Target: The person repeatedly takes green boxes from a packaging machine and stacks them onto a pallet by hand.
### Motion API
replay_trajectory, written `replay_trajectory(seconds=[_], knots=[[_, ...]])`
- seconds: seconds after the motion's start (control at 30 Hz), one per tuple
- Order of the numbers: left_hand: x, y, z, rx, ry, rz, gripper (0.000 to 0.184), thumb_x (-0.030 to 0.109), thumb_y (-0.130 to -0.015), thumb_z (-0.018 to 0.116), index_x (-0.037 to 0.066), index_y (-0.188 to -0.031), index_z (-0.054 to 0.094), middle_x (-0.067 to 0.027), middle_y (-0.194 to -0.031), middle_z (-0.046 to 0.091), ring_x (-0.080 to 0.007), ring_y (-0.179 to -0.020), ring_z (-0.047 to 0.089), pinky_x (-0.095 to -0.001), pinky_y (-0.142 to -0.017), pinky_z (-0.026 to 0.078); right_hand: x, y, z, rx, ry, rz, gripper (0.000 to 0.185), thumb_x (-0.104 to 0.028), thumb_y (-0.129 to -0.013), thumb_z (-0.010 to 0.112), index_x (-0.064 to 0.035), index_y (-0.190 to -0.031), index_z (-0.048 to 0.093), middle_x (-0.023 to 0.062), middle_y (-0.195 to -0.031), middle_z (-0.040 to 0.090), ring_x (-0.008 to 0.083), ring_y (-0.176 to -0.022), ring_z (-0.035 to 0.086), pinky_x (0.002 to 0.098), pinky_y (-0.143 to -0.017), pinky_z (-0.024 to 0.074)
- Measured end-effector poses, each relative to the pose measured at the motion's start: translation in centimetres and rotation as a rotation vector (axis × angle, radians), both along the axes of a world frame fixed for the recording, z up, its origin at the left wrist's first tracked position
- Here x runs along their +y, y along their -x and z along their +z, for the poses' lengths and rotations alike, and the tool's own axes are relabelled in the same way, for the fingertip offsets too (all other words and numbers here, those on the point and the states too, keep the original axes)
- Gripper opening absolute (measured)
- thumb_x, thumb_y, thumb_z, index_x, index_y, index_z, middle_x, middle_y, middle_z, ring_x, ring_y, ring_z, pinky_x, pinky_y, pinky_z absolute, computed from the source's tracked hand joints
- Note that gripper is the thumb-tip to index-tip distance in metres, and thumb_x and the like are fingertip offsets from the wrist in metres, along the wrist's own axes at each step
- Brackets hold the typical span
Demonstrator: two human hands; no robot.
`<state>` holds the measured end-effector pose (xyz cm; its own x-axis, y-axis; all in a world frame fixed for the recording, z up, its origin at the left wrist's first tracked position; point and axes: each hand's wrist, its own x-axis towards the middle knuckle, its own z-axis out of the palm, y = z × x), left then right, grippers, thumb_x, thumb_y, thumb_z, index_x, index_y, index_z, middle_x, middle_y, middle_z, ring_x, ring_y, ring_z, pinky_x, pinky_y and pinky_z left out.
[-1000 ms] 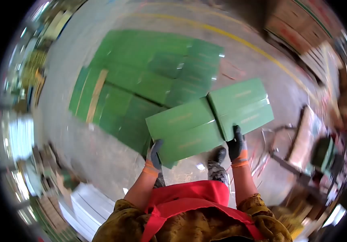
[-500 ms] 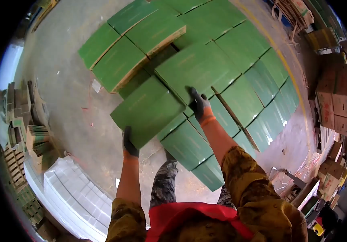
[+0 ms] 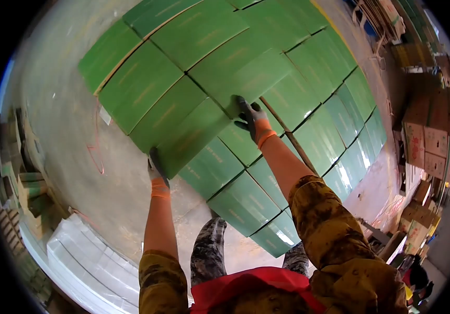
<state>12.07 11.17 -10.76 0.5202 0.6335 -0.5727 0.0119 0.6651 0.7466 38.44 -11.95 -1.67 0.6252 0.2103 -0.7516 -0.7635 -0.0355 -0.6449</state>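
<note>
Green box, closed, contents hidden, is at near L of the layer of green cartons, slightly blurred. L hand is at its near L corner, fingers partly hidden, can't tell if gripping. R hand has fingers open, spread by its R end. Cartons' tops shut, far ones cut off. White wrapped stack at L, brown boxes at R, contents unseen.

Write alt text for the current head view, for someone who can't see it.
A gloved left hand is at the near end of a green box, the right hand, fingers spread, by its right corner. More green boxes form close rows around a gray floor's middle; brown cartons stand at right.
</note>
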Motion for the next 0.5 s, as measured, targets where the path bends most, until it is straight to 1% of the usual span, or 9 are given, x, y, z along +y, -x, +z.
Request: replay_trajectory(seconds=[0.07, 0.1, 0.17, 0.23, 0.27, 0.33, 0.4, 0.43, 0.5], knots=[[0.4, 0.7, 2.0, 0.25, -0.162, -0.144, 0.054, 0.033, -0.097, 0.047, 0.003, -0.14, 0.034, -0.0104, -0.133, 0.047, -0.0238, -0.112, 0.051, -0.0374, -0.095, 0.043, -0.9, 1.0, -0.4, -0.028, -0.06, -0.125, 0.074, -0.043, -0.081, 0.069, -0.0097, -0.138, 0.036, 0.0057, -0.126, 0.053, 0.0234, -0.111, 0.052, 0.0398, -0.083, 0.0507], [1.0, 3.5, -2.9, 0.232, -0.163, -0.008, 0.057, 0.035, -0.097, 0.046, 0.001, -0.141, 0.031, -0.0122, -0.137, 0.044, -0.0221, -0.118, 0.048, -0.0345, -0.099, 0.038, -2.4, 2.0, 0.2, -0.068, -0.131, -0.168, 0.078, -0.041, -0.082, 0.069, -0.01, -0.142, 0.031, 0.0061, -0.129, 0.052, 0.0242, -0.112, 0.052, 0.0407, -0.084, 0.0499], [-4.5, 0.0, 9.8, 0.378, -0.459, 0.043, 0.061, 0.034, -0.097, 0.048, -0.002, -0.142, 0.027, -0.0138, -0.144, 0.035, -0.0223, -0.13, 0.036, -0.0306, -0.107, 0.028, -7.4, 5.2, 1.4, -0.068, -0.265, -0.139, 0.068, -0.035, -0.088, 0.062, -0.0085, -0.142, 0.031, 0.007, -0.132, 0.051, 0.024, -0.109, 0.054, 0.0408, -0.086, 0.0492], [-9.7, 0.9, 13.4, 0.498, -0.747, -0.017, 0.057, 0.025, -0.098, 0.046, -0.002, -0.143, 0.022, -0.0134, -0.147, 0.028, -0.022, -0.132, 0.034, -0.032, -0.11, 0.027, -14.3, 9.3, 3.0, 0.012, -0.301, -0.14, 0.057, -0.032, -0.09, 0.062, -0.0049, -0.136, 0.041, 0.0057, -0.118, 0.057, 0.0178, -0.094, 0.059, 0.0328, -0.078, 0.0504], [-13.0, 2.3, 13.8, 0.215, -0.64, 0.025, 0.055, 0.02, -0.098, 0.044, -0.002, -0.143, 0.02, -0.0125, -0.148, 0.025, -0.0212, -0.133, 0.031, -0.0327, -0.113, 0.025, -18.1, 11.6, 3.8, 0.048, -0.282, -0.142, 0.053, -0.032, -0.091, 0.06, -0.0049, -0.133, 0.045, 0.0059, -0.118, 0.058, 0.0163, -0.092, 0.059, 0.0309, -0.077, 0.0503], [-20.8, 3.8, 13.7, 0.127, -0.68, -0.095, 0.052, 0.017, -0.099, 0.041, -0.005, -0.142, 0.022, -0.0149, -0.146, 0.029, -0.023, -0.133, 0.031, -0.035, -0.113, 0.026, -26.9, 16.3, 5.2, 0.103, -0.211, -0.189, 0.053, -0.032, -0.09, 0.06, -0.0052, -0.133, 0.045, 0.0056, -0.116, 0.059, 0.0159, -0.091, 0.06, 0.0303, -0.077, 0.0501], [-29.9, 5.6, 13.1, 0.368, -0.667, -0.42, 0.053, 0.028, -0.097, 0.046, -0.008, -0.134, 0.037, -0.0192, -0.14, 0.04, -0.0254, -0.126, 0.043, -0.0344, -0.106, 0.034, -36.6, 20.9, 6.1, 0.199, -0.133, -0.298, 0.05, -0.031, -0.091, 0.059, -0.0073, -0.134, 0.045, 0.0045, -0.115, 0.06, 0.016, -0.092, 0.06, 0.03, -0.077, 0.0499], [-30.1, 12.7, 2.1, 0.586, -0.507, -0.55, 0.062, 0.039, -0.092, 0.054, -0.009, -0.129, 0.044, -0.0189, -0.133, 0.048, -0.0278, -0.121, 0.047, -0.0364, -0.102, 0.038, -41.6, 23.2, 7.4, 0.213, -0.14, -0.415, 0.048, -0.03, -0.092, 0.058, -0.0078, -0.133, 0.046, 0.004, -0.113, 0.06, 0.0168, -0.092, 0.06, 0.031, -0.077, 0.05], [-42.0, 12.2, 3.7, 0.504, -0.569, -0.97, 0.061, 0.041, -0.092, 0.052, -0.005, -0.132, 0.043, -0.0181, -0.135, 0.048, -0.0297, -0.122, 0.047, -0.0377, -0.103, 0.036, -50.8, 26.9, 10.1, 0.223, -0.074, -0.611, 0.045, -0.029, -0.092, 0.058, -0.0083, -0.13, 0.048, 0.0042, -0.109, 0.06, 0.0172, -0.092, 0.061, 0.0323, -0.077, 0.0506]])
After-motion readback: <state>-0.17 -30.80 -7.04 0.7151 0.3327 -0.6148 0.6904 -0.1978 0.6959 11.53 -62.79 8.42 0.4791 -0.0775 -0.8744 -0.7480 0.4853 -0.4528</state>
